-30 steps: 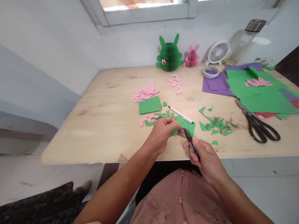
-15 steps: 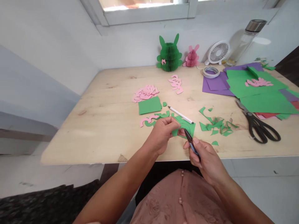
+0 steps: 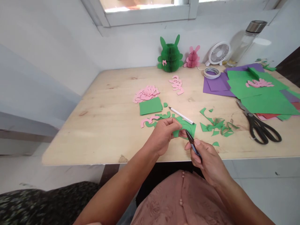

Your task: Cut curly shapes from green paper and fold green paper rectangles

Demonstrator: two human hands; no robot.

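Near the table's front edge, my left hand (image 3: 167,132) pinches a small piece of green paper (image 3: 177,133). My right hand (image 3: 206,157) is wrapped round a slim black cutting tool (image 3: 192,144), whose tip touches or nearly touches the paper at my left fingertips. Its exact kind is hard to make out. Under and behind the fingers lies more green paper (image 3: 192,127), with a white pen (image 3: 181,115) across its top. Green offcuts (image 3: 219,124) lie to the right. Left of the pen are pink and green curved cutouts (image 3: 150,120) and a green rectangle (image 3: 150,106).
Large black scissors (image 3: 260,125) lie at the right, beside stacked green sheets (image 3: 269,103). Along the wall stand a green paper figure (image 3: 170,56), a pink one (image 3: 193,58), a fan (image 3: 219,53) and a bottle (image 3: 248,40). A tape roll (image 3: 212,73) rests on purple paper (image 3: 217,86).
My right hand and the black tool have shifted very slightly to the right. My left hand keeps nearly the same place on the paper.
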